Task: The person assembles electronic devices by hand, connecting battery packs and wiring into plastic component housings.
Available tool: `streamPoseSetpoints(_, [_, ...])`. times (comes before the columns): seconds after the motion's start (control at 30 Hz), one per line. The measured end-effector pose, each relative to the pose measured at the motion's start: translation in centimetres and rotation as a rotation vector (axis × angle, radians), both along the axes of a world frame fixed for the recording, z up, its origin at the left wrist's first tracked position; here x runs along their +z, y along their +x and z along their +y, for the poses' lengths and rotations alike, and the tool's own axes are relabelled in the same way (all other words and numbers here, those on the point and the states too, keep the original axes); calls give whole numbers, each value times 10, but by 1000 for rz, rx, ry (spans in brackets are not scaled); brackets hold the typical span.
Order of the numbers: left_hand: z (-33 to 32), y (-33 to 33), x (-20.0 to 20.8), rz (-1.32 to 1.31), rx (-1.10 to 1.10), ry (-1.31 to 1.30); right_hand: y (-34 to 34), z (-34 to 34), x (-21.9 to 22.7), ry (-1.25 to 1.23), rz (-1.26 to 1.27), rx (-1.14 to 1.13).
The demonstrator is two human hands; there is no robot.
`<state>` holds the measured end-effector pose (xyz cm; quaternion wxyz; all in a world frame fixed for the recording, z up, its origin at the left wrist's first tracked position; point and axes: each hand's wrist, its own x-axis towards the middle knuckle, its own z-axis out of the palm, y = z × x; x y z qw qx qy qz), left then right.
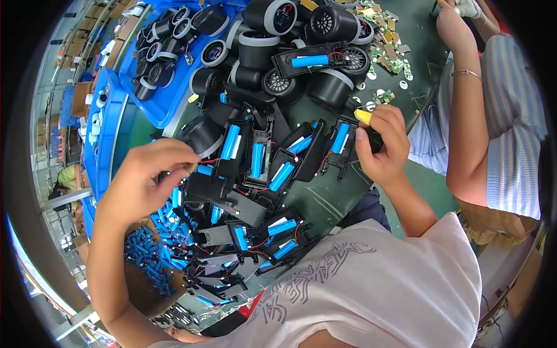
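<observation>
My left hand (154, 177) is over the left of the pile, thumb and fingertips pinched together at the end of a thin red wire (212, 160). That wire runs toward a blue cylindrical battery (231, 142) in a black plastic housing; the very end is hidden by my fingers. On the right, my right hand (384, 142) has a yellow finger cover (363, 117) on one finger. Its thumb and fingers are curled at the edge of another black housing (332, 158), which carries a blue battery (340, 138). Several similar housings with batteries lie between my hands.
Black round speaker-like units with grey rims (259, 51) are heaped at the back, some in a blue tray (168, 116). A cardboard box (136, 281) of loose blue batteries stands lower left. Small circuit boards (390, 43) lie scattered back right. Another person's arm (466, 110) is at the right.
</observation>
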<state>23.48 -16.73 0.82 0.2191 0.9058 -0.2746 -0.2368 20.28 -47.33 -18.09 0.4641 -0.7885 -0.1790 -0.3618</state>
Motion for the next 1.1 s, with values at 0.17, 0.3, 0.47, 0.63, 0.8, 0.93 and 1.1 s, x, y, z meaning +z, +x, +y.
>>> streamPoseSetpoints(0.17, [21, 8, -2, 82, 304, -201, 0, -2, 1, 26, 54, -19])
streamPoseSetpoints(0.3, [46, 8, 1, 98, 366, -352, 2, -1, -1, 39, 35, -20])
streamPoseSetpoints(0.47, [80, 5, 8, 42, 426, -371, 1, 0, 0, 36, 23, -22])
streamPoseSetpoints(0.63, [128, 7, 5, -61, 589, -347, -2, -3, 1, -10, 33, -65])
streamPoseSetpoints(0.8, [196, 4, 7, -140, 719, -337, -4, -2, 9, -28, -16, -71])
streamPoseSetpoints(0.93, [254, 7, 0, -159, 792, -305, 13, -1, 26, 5, -8, -223])
streamPoseSetpoints(1.1, [306, 17, -21, -169, 812, -271, 37, 8, 35, -262, 13, -279])
